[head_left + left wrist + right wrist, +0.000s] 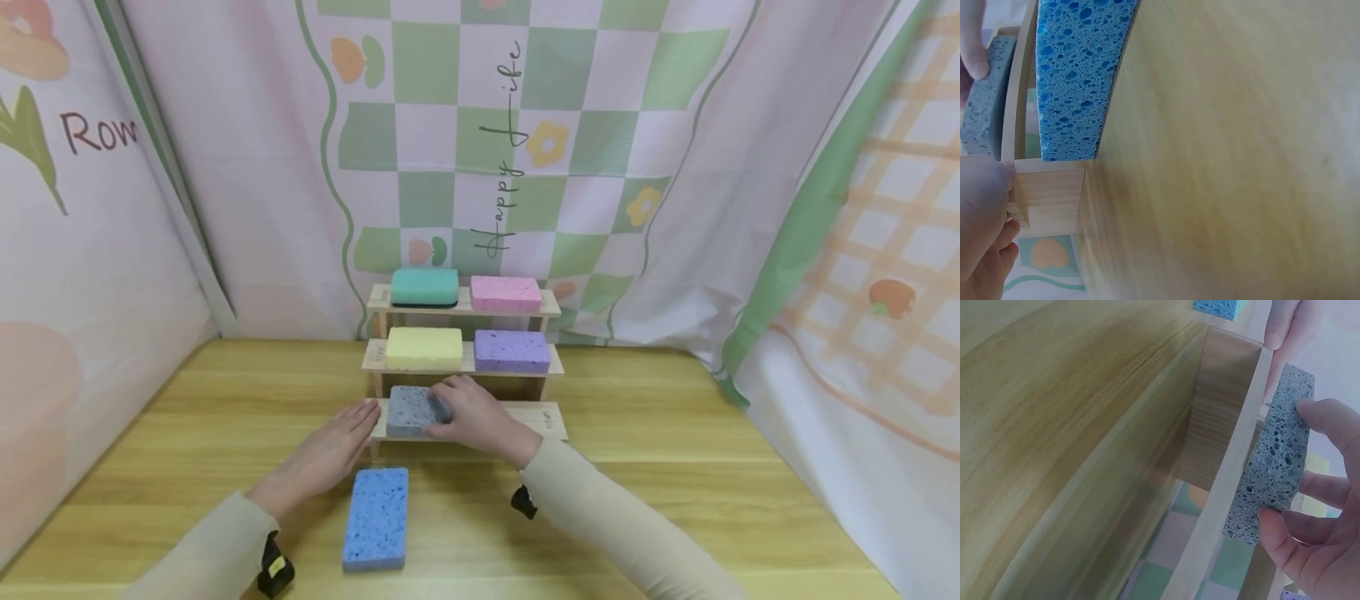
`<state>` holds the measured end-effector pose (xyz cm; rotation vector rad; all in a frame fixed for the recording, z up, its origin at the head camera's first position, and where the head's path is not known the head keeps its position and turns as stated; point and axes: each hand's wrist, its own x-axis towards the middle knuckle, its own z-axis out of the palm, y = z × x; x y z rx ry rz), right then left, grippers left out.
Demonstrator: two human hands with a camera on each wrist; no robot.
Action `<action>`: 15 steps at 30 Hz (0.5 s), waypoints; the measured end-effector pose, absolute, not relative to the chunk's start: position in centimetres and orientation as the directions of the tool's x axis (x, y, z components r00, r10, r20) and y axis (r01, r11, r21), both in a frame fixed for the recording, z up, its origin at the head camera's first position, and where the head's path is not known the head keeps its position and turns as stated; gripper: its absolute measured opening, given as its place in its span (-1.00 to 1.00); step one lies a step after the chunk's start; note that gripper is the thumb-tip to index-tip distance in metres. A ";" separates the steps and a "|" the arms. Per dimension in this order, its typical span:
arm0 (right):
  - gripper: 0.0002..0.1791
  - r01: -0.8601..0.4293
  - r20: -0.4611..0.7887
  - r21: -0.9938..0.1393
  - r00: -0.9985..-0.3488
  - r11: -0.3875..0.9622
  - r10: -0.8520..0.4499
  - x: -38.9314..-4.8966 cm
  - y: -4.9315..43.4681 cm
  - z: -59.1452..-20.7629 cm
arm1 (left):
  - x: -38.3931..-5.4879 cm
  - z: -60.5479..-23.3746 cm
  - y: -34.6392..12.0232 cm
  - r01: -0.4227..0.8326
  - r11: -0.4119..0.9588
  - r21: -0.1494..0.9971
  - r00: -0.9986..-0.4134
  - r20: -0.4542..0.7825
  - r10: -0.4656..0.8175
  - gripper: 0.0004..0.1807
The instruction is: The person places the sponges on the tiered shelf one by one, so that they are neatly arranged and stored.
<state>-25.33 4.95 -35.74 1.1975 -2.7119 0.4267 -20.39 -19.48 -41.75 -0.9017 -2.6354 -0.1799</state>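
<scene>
The right hand (pixel 474 414) grips the grey sponge (pixel 411 410), thumb on one long edge and fingers curled over the other, as the right wrist view confirms. The sponge lies on the lowest step of the wooden stepped rack (pixel 542 419), at that step's left end; the right part of the step is bare. The left hand (pixel 332 451) has its fingers extended, the fingertips touching the left end of the lowest step; it holds nothing. The blue sponge (pixel 377 517) lies flat on the wooden table (pixel 675 467) just in front of the rack, between the two forearms, apart from both hands.

The middle step carries a yellow sponge (pixel 423 347) and a purple sponge (pixel 512 350); the top step carries a teal sponge (pixel 424 286) and a pink sponge (pixel 506 293). Patterned cloth (pixel 600 125) hangs close behind the rack.
</scene>
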 end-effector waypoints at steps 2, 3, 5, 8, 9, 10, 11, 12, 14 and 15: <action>-0.51 -0.735 0.239 -0.205 -0.678 0.646 -0.695 -25.4 4.8 -35.8 | -20.4 -41.8 -19.5 0.615 0.789 0.008 -0.737 0.363 0.571 -0.52; -0.52 -0.732 0.233 -0.208 -0.681 0.649 -0.694 -25.4 4.8 -35.9 | -20.4 -41.8 -19.5 0.615 0.788 0.009 -0.737 0.361 0.571 -0.52; -0.52 -0.727 0.225 -0.216 -0.687 0.652 -0.691 -25.5 4.7 -35.9 | -20.5 -41.8 -19.5 0.614 0.789 0.012 -0.739 0.359 0.570 -0.52; -0.53 -0.723 0.219 -0.224 -0.691 0.654 -0.689 -25.5 4.6 -35.9 | -20.5 -41.7 -19.5 0.612 0.791 0.017 -0.743 0.355 0.568 -0.51; -0.53 -0.723 0.218 -0.225 -0.691 0.654 -0.689 -25.6 4.5 -36.0 | -20.5 -41.7 -19.5 0.612 0.791 0.018 -0.743 0.355 0.567 -0.51; -0.53 -0.721 0.217 -0.227 -0.692 0.654 -0.688 -25.6 4.5 -36.0 | -20.5 -41.7 -19.5 0.611 0.791 0.018 -0.744 0.356 0.566 -0.51; -0.53 -0.720 0.216 -0.228 -0.694 0.655 -0.687 -25.6 4.5 -36.0 | -20.5 -41.7 -19.5 0.611 0.791 0.019 -0.744 0.355 0.566 -0.51; -0.54 -0.719 0.216 -0.229 -0.694 0.656 -0.686 -25.7 4.4 -36.0 | -20.5 -41.7 -19.5 0.611 0.791 0.018 -0.744 0.356 0.566 -0.51; -0.54 -0.718 0.215 -0.231 -0.695 0.656 -0.686 -25.7 4.4 -36.1 | -20.5 -41.7 -19.5 0.610 0.793 0.018 -0.745 0.355 0.565 -0.51; -0.54 -0.718 0.214 -0.231 -0.696 0.656 -0.686 -25.8 4.3 -36.1 | -20.5 -41.7 -19.5 0.609 0.793 0.017 -0.745 0.355 0.565 -0.51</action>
